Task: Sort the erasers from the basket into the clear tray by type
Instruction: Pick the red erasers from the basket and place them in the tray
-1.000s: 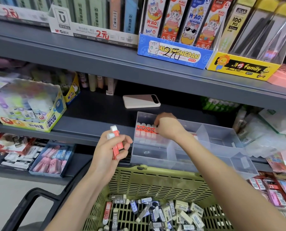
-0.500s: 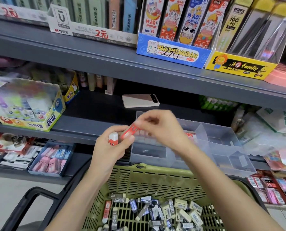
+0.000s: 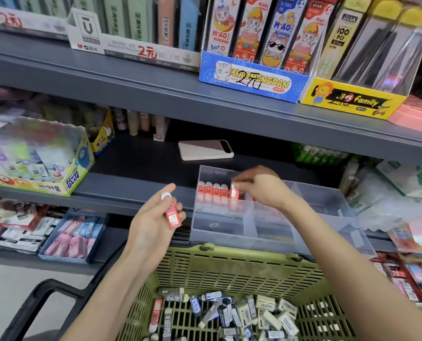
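**Red eraser pinched at the tray's far-left compartment**

I see my right grip (image 3: 259,190) closed in a pinch on a red eraser (image 3: 235,192). The eraser stands upright in the far-left compartment of the clear tray (image 3: 249,238), just beside the right end of a row of four matching red erasers (image 3: 211,193). My left grip (image 3: 150,217), left of the tray and nearer to me, is curled around a second red-sleeved eraser (image 3: 173,216); its white tip points up and away, next to the thumb. The tray sits at the front edge of a grey shelf (image 3: 131,190), just beyond the far wall of the green basket (image 3: 229,269). In the basket, near me, lies a loose heap of erasers (image 3: 242,313), mostly in black or white sleeves, with one red-sleeved piece (image 3: 155,313) at its left side. Farther back on the shelf a phone (image 3: 206,150) lies flat; a glue-stick box (image 3: 40,163) stands far left.
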A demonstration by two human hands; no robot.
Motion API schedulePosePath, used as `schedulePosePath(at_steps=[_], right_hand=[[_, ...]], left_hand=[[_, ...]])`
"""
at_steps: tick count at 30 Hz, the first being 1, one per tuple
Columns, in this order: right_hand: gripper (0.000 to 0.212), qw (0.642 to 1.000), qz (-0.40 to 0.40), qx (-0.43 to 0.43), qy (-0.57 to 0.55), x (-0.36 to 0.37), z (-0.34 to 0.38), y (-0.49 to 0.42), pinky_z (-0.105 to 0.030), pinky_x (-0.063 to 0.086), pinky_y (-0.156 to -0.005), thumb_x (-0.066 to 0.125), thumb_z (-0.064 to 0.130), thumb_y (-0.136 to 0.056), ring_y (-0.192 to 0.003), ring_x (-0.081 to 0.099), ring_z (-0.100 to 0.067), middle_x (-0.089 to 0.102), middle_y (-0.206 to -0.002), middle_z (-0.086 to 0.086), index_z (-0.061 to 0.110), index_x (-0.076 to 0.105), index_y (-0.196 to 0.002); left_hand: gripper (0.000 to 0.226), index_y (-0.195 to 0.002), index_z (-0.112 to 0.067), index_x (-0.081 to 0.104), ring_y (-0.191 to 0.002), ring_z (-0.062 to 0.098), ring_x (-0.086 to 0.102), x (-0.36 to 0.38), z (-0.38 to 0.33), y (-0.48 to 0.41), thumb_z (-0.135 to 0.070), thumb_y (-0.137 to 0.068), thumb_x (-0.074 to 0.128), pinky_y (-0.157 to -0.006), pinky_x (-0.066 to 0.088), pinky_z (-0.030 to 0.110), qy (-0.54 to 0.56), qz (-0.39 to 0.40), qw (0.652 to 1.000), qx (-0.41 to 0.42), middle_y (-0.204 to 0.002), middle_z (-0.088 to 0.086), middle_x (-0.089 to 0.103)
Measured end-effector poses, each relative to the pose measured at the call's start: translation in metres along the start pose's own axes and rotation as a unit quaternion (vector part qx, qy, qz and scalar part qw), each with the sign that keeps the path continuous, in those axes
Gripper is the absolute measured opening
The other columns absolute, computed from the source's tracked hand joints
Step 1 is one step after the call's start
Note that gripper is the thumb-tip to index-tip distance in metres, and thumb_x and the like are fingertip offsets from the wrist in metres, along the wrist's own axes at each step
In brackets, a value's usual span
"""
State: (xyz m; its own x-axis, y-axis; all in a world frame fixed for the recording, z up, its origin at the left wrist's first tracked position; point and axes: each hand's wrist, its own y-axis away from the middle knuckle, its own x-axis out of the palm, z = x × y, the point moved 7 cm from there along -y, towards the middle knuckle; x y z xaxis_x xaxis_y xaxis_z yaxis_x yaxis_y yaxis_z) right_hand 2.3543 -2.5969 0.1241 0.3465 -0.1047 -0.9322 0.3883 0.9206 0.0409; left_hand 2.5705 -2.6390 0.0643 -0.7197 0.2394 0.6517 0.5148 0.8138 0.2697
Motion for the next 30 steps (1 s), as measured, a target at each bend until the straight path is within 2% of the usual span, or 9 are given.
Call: schedulePosePath(at_steps=[3,7,12,16,18,20,23,27,30], right_hand=[[0.021,0.998,-0.030,-0.003,0.058,0.007,-0.001,-0.003,-0.030,0.040,-0.093,0.057,0.026,-0.090,-0.104,0.057,-0.024,0.071,-0.105,-0.001,0.021,0.072,-0.105],[0.025,0.987,-0.060,0.001,0.149,0.012,-0.002,-0.006,-0.028,0.030,-0.094,0.059,0.028,-0.084,-0.108,0.052,-0.020,0.069,-0.108,0.004,0.029,0.068,-0.108],[0.028,0.989,-0.058,0.007,0.134,0.007,-0.001,-0.002,-0.030,0.028,-0.100,0.057,0.030,-0.086,-0.109,0.055,-0.019,0.069,-0.109,0.005,0.032,0.064,-0.114],[0.020,0.979,-0.176,-0.021,0.098,-0.022,0.001,0.033,-0.034,0.027,-0.091,0.059,0.029,-0.087,-0.106,0.051,-0.025,0.071,-0.100,0.007,0.029,0.069,-0.104],[0.016,0.965,-0.239,-0.045,0.100,-0.036,-0.002,0.057,-0.036,0.034,-0.077,0.065,0.026,-0.082,-0.087,0.057,-0.030,0.073,-0.088,0.001,0.023,0.072,-0.096],[0.013,0.956,-0.268,-0.047,0.108,-0.041,-0.013,0.078,-0.036,0.036,-0.070,0.067,0.024,-0.081,-0.077,0.059,-0.031,0.072,-0.083,-0.001,0.019,0.073,-0.092],[0.013,0.964,-0.255,-0.013,0.070,-0.037,-0.036,0.097,-0.038,0.037,-0.076,0.067,0.023,-0.084,-0.087,0.059,-0.028,0.072,-0.093,0.001,0.018,0.073,-0.095],[0.013,0.963,-0.266,-0.007,0.040,-0.032,-0.051,0.111,-0.037,0.038,-0.073,0.065,0.026,-0.085,-0.086,0.060,-0.028,0.072,-0.089,0.002,0.020,0.074,-0.093],[0.019,0.965,-0.259,-0.018,0.029,-0.029,-0.058,0.115,-0.039,0.041,-0.072,0.059,0.030,-0.085,-0.084,0.060,-0.027,0.072,-0.089,0.003,0.020,0.074,-0.092]], left_hand=[[0.026,-0.117,-0.010,0.061,-0.078,0.014,0.067,-0.001,-0.004,-0.002,-0.010,-0.093,0.051,-0.070,0.052,0.023,-0.067,0.021,0.997,0.033,-0.076,0.003,0.067],[0.030,-0.101,-0.025,0.071,-0.093,0.012,0.069,-0.002,-0.010,0.000,-0.027,-0.072,0.067,-0.071,0.054,0.020,-0.135,0.023,0.988,0.077,-0.097,0.001,0.074],[0.028,-0.098,-0.024,0.072,-0.080,0.009,0.068,0.000,-0.020,0.003,-0.024,-0.070,0.070,-0.063,0.053,0.017,-0.125,0.021,0.986,0.105,-0.099,0.004,0.074],[0.027,-0.098,-0.026,0.071,-0.090,0.013,0.070,0.025,-0.042,0.008,-0.026,-0.071,0.071,-0.069,0.055,0.021,-0.159,0.051,0.975,0.147,-0.099,0.003,0.074],[0.019,-0.092,-0.032,0.072,-0.086,0.014,0.070,0.057,-0.048,0.004,-0.022,-0.076,0.075,-0.068,0.056,0.023,-0.229,0.092,0.953,0.177,-0.094,0.000,0.074],[0.023,-0.084,-0.035,0.072,-0.076,0.009,0.069,0.095,-0.047,-0.009,-0.014,-0.077,0.076,-0.064,0.055,0.020,-0.344,0.117,0.906,0.216,-0.084,-0.005,0.073],[0.026,-0.080,-0.033,0.064,-0.070,0.006,0.065,0.141,-0.025,-0.037,-0.010,-0.076,0.076,-0.063,0.054,0.019,-0.462,0.140,0.847,0.224,-0.075,-0.008,0.066],[0.026,-0.080,-0.024,0.060,-0.084,0.029,0.066,0.150,0.009,-0.076,-0.003,-0.076,0.075,-0.080,0.054,0.032,-0.544,0.142,0.808,0.175,-0.078,0.001,0.063],[0.023,-0.077,-0.024,0.061,-0.082,0.024,0.066,0.138,0.020,-0.089,-0.011,-0.073,0.080,-0.079,0.055,0.033,-0.615,0.119,0.763,0.160,-0.078,-0.001,0.065]])
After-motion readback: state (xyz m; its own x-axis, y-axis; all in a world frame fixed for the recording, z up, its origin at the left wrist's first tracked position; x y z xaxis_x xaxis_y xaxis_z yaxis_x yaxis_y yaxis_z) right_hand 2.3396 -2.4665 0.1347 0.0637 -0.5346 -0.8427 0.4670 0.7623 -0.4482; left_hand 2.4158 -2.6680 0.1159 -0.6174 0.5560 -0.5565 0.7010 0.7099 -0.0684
